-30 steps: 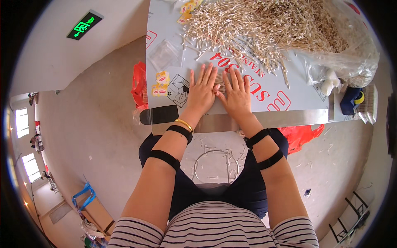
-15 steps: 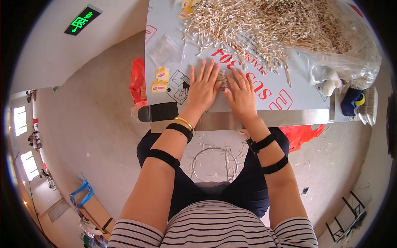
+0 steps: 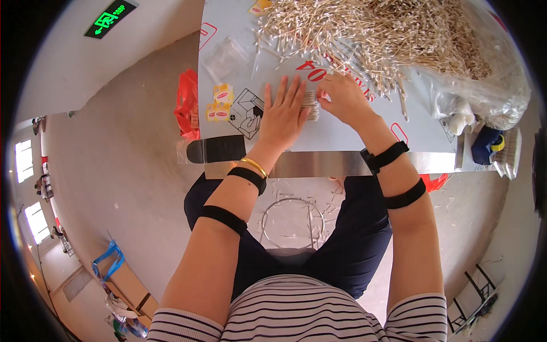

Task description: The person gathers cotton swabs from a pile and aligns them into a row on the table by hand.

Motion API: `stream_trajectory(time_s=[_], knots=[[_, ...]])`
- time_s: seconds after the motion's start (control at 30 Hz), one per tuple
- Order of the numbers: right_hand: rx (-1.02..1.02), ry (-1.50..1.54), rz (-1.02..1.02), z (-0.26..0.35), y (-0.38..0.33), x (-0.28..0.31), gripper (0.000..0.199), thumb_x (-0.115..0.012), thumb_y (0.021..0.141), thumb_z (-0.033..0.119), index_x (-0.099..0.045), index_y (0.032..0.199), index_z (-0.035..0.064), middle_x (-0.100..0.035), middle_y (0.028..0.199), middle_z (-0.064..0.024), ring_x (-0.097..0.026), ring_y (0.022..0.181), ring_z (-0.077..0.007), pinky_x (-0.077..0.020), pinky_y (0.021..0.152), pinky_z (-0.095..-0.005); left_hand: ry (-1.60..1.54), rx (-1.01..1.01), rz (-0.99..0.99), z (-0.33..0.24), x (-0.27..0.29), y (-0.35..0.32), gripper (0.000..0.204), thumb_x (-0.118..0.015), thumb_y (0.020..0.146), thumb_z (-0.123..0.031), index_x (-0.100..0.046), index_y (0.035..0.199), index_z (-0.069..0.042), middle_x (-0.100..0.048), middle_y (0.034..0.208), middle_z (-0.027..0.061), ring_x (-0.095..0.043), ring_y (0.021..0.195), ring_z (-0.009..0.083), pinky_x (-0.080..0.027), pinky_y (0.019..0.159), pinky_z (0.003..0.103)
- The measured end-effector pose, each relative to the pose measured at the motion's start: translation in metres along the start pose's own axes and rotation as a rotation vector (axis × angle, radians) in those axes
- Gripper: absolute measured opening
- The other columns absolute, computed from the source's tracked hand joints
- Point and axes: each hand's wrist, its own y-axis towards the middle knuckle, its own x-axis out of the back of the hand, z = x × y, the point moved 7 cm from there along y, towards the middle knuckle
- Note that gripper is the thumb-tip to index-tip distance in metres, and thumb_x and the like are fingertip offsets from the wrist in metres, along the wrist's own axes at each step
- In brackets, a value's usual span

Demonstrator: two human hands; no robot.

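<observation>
The left grip (image 3: 281, 117) is released, grasping nothing: it lies palm down with fingers outstretched toward the far edge of the tabletop (image 3: 353, 139), its thumb side against a small row of cotton swabs (image 3: 310, 106). The right grip (image 3: 348, 100) is bent, thumb and fingers curled together at the right side of that row; whether a swab is pinched between them I cannot tell, since the tips are partly hidden.

The row sits between the two grips, nearer the tabletop's near edge than its far one, with its sticks lying side by side, roughly parallel to the near edge. What has just changed is on the right: half a second ago that grip was also flat, flanking the row; now it has curled and shifted toward the far edge, while the left has hardly moved. For the work in hand, this seems to leave the left grip alone to steady the row, with the right one freed for picking or adjusting single sticks.

Beyond, a large heap of loose swabs (image 3: 393, 34) covers the far edge and far right corner, beside a clear plastic bag (image 3: 450, 100). Toward the left edge lie small clear bags (image 3: 227, 60) and yellow-and-white packets (image 3: 219, 104); a black strip (image 3: 216, 149) is at the near left corner.
</observation>
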Motion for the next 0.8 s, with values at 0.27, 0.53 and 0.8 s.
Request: stream_trajectory(time_s=[0.27, 0.53, 0.8], knots=[[0.075, -0.044, 0.063, 0.011, 0.005, 0.001, 0.006, -0.072, 0.08, 0.014, -0.068, 0.085, 0.013, -0.068, 0.094, -0.0027, -0.066, 0.102, -0.0233, -0.048, 0.095, -0.0411, 0.014, -0.001, 0.01, 0.0, 0.001, 0.0, 0.064, -0.043, 0.108, -0.041, -0.034, 0.162, -0.007, -0.03, 0.171, 0.0079, -0.023, 0.16, 0.0302, -0.011, 0.129, 0.059], [0.058, 0.062, 0.058, 0.004, 0.005, -0.001, 0.009, -0.073, 0.079, 0.014, -0.068, 0.086, 0.011, -0.068, 0.092, -0.0046, -0.066, 0.1, -0.0255, -0.0491, 0.094, -0.0423, 0.005, -0.004, -0.001, 0.0, 0.004, 0.0, 0.065, -0.045, 0.108, -0.041, -0.036, 0.161, -0.006, -0.03, 0.171, 0.0079, -0.024, 0.16, 0.0295, -0.011, 0.129, 0.058], [-0.054, 0.416, 0.04, -0.015, -0.001, -0.005, 0.011, -0.072, 0.082, 0.013, -0.07, 0.09, 0.0048, -0.07, 0.09, -0.0101, -0.068, 0.092, -0.0284, -0.0548, 0.086, -0.0417, -0.181, 0.003, -0.098, 0.003, 0.015, -0.001, 0.058, -0.055, 0.105, -0.033, -0.042, 0.158, -0.013, -0.035, 0.167, 0.0089, -0.031, 0.156, 0.0324, -0.016, 0.128, 0.058]])
